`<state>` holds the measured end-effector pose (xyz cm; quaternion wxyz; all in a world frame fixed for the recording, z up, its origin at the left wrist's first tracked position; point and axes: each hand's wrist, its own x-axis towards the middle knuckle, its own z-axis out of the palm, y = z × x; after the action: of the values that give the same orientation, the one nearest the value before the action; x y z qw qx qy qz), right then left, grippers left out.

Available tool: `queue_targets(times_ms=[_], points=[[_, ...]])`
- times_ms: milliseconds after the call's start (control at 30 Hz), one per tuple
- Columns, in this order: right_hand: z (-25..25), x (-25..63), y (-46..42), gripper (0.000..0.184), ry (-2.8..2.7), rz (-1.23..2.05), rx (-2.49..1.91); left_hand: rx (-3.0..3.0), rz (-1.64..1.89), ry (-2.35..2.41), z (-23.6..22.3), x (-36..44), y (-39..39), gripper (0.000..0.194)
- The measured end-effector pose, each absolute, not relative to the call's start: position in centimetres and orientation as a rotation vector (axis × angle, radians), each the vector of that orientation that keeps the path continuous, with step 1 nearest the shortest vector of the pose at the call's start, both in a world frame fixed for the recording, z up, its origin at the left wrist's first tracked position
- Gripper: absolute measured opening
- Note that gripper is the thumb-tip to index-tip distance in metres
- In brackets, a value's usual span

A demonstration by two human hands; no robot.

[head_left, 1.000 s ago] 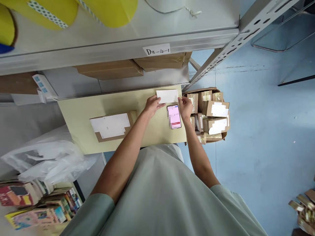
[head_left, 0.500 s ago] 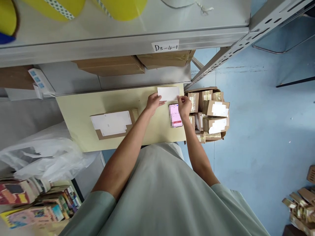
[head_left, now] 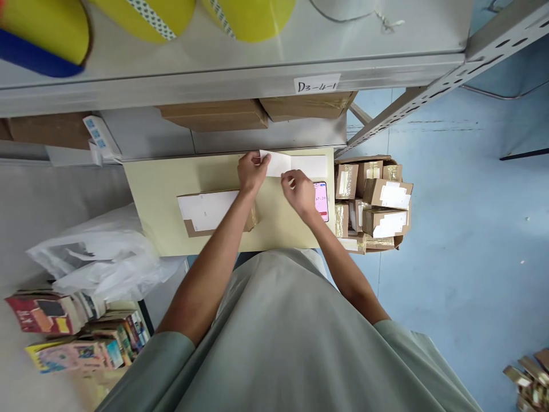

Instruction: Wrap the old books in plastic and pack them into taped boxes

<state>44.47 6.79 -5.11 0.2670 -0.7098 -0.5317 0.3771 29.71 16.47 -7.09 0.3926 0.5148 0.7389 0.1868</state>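
Observation:
My left hand (head_left: 252, 173) grips the left end of a small white sheet of paper (head_left: 277, 164) between thumb and fingers, raising it at the table's far edge. My right hand (head_left: 301, 192) is closed in a pinch at the lower right corner of that sheet. A flat white piece of paper (head_left: 312, 166) lies right beside it; whether the two are joined I cannot tell. Partly behind my right hand lies a phone (head_left: 321, 201) with a pink screen. Left of my left forearm, a cardboard box (head_left: 251, 217) bears a large white label (head_left: 210, 210).
An open carton (head_left: 398, 243) packed with small labelled boxes stands at the table's (head_left: 158, 177) right end. Above the far edge runs a grey metal shelf (head_left: 240, 80) with yellow rolls. A plastic bag (head_left: 111, 263) and stacked books (head_left: 94, 343) are at lower left.
Both hands have moved left. The white paper, one flat piece before, now shows a raised left part in my left hand and a flat part to the right. My view has shifted left.

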Motion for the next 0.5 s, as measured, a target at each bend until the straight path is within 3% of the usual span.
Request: queue_targets(times_ms=[233, 500], points=[[-9.7, 47.9, 14.2, 0.064, -0.911, 1.526, -2.08, 1.368, 0.219, 2.026, -5.9, 27.9, 17.4, 0.026], [-12.2, 47.9, 15.3, 0.06, -0.713, 1.64, -2.025, 1.429, 0.082, 2.069, -5.6, 28.4, 17.7, 0.027]])
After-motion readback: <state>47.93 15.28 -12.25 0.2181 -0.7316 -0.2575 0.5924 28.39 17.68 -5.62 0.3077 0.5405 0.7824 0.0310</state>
